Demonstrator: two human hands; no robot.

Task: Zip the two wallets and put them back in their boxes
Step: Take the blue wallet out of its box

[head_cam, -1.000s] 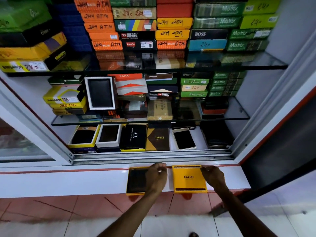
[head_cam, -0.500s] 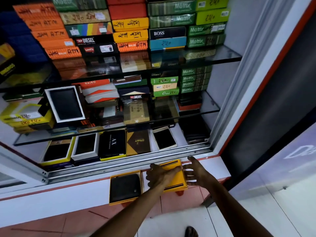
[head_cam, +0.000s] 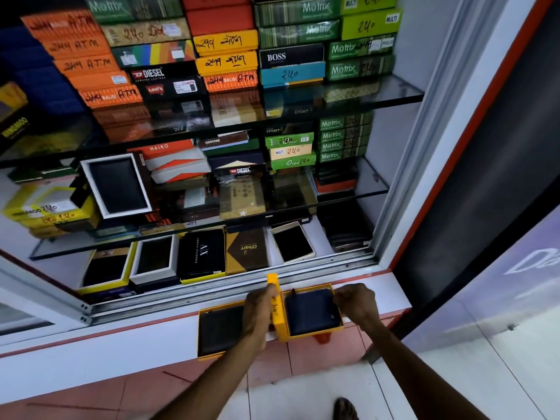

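White ledge surface (head_cam: 127, 348) along the near edge of a glass display cabinet; two yellow boxes sit on it side by side.

Left hand (head_cam: 257, 310): grip closed on a yellow cardboard box lid (head_cam: 274, 301), held on edge, nearly upright, between the two boxes. Fingers wrap the lid's left face; its far end sticks up past the knuckles.

Right hand (head_cam: 357, 303): fingers curled at the right edge of the open yellow box base (head_cam: 312, 336). Grip looks pinched on the right rim or on the edge of the dark navy wallet (head_cam: 312, 310) inside; cannot tell which. The navy wallet lies flat in that box, filling it, just left of the right hand and just right of the raised lid. A small dark pull tab shows at its far left corner.

Second open yellow box (head_cam: 209, 354), left of the left forearm, holds a black wallet (head_cam: 221, 328) lying flat. Neither hand touches it; the left wrist crosses its right edge.

Far side: sliding-door track, then glass shelves (head_cam: 391, 89) stacked with boxed wallets. Near right, on the tiled floor, a sandalled foot (head_cam: 345, 409).
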